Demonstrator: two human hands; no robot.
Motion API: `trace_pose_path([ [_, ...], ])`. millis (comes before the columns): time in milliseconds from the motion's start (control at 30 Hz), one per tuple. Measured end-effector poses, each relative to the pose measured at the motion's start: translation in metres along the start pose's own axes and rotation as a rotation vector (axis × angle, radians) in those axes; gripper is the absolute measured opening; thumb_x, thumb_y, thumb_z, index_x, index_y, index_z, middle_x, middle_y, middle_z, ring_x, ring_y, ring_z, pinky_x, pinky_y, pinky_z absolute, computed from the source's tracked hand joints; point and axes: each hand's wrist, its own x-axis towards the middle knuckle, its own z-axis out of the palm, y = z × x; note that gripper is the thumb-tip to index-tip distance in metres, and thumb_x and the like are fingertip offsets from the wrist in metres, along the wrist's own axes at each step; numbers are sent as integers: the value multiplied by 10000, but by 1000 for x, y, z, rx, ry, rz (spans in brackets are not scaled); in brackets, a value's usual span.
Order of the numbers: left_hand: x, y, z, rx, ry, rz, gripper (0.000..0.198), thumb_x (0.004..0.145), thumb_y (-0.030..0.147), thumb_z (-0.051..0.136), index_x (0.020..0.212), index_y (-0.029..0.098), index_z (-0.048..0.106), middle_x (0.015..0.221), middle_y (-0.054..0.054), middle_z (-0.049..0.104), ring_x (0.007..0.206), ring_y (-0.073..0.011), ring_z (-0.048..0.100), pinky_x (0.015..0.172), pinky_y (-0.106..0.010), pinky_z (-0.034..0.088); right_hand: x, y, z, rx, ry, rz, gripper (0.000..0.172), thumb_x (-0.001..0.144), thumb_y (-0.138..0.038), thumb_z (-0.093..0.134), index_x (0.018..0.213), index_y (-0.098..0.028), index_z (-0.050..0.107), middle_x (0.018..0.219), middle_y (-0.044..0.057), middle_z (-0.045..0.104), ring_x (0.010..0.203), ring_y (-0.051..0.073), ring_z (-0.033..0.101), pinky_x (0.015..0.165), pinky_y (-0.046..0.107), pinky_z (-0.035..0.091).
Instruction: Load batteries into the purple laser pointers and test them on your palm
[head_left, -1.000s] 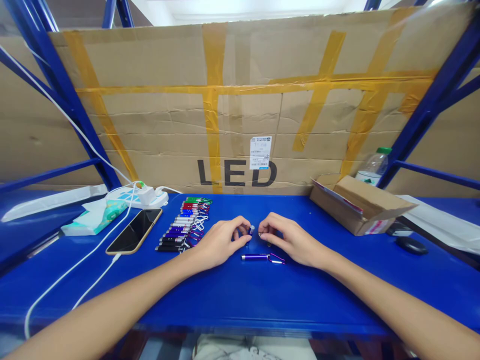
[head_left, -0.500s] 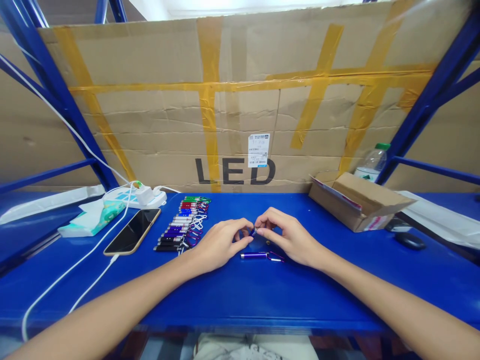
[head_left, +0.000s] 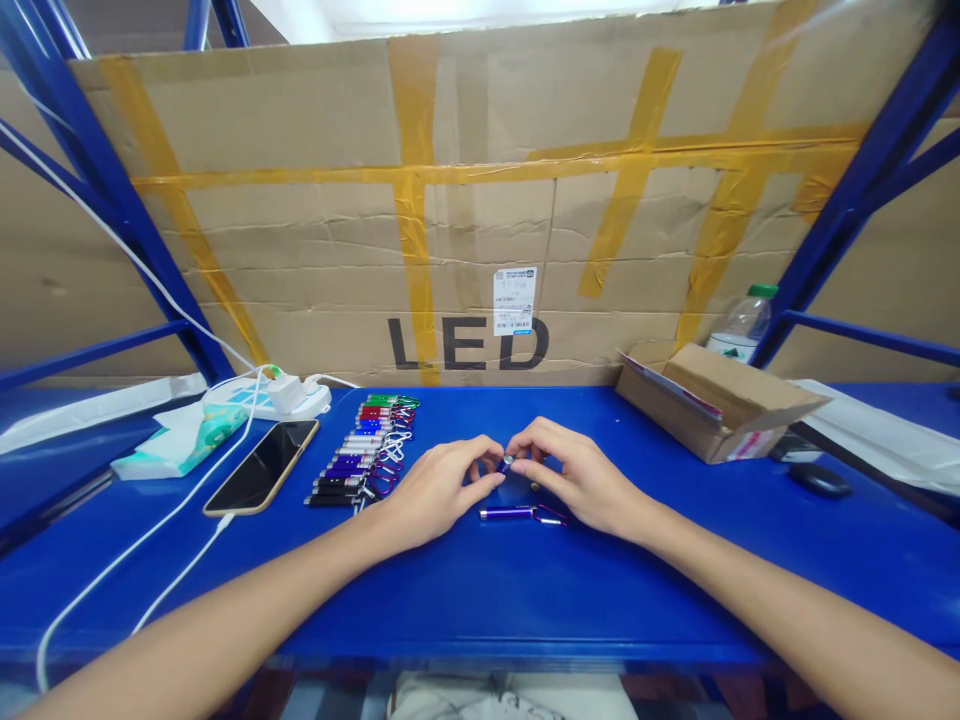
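Right hand [head_left: 574,472] nearer left hand [head_left: 448,487] | both hands' fingers [head_left: 483,445] clamped on blue tube [head_left: 504,465] | open carton [head_left: 667,412]: contents hidden

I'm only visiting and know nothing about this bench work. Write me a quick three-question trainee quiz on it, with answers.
1. True or false: a cable is plugged into the phone.
2. The bottle's cap is: A red, B green, C white.
3. What lies just nearer the person than the small piece between left hand and right hand?

Key: 1 true; 2 B; 3 a purple tube.
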Motion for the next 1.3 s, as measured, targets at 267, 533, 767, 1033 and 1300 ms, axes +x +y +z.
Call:
trace_pose_path([
  [267,-1,0,-2,98,55,89,140,1065,284,633,1191,240,677,1086,-16,750,957,-196,701,861,-299,518,-3,-4,0,17,140,-75,124,1080,-247,641,1200,-238,666,1074,49,699,946,193,662,857,318,534],
  [533,-2,-1,1,134,58,105,122,1053,288,656,1164,244,684,1066,-21,757,964,-209,708,889,-319,522,-5,-7,4,46,110,-96,142,1084,-264,640,1224,-252,662,1094,47,731,964,197,696,885,332,563],
  [767,0,0,-1,85,49,57,129,1062,303,640,1170,240,673,1053,-11,755,941,-192,702,845,-303,517,-3,-2,-1,-23,95,-63,126,1077,-261,643,1201,-240,652,1075,49,722,945,204,673,853,328,538],
  [1033,0,-3,-3,100,93,7,138,1062,295,617,1183,249,662,1128,-21,766,985,-209,719,896,-325,536,-7,10,-14,-293,-285,30,72,1052,-287,668,1007,-232,658,987,45,690,928,236,615,826,359,494],
  [1300,1,-5,-3,81,50,-42,128,1041,297,643,1160,256,666,1069,-4,772,899,-193,715,791,-291,517,-5,11,-23,-158,-355,37,105,1090,-271,594,1018,-228,658,993,40,684,892,205,647,789,316,503],
])
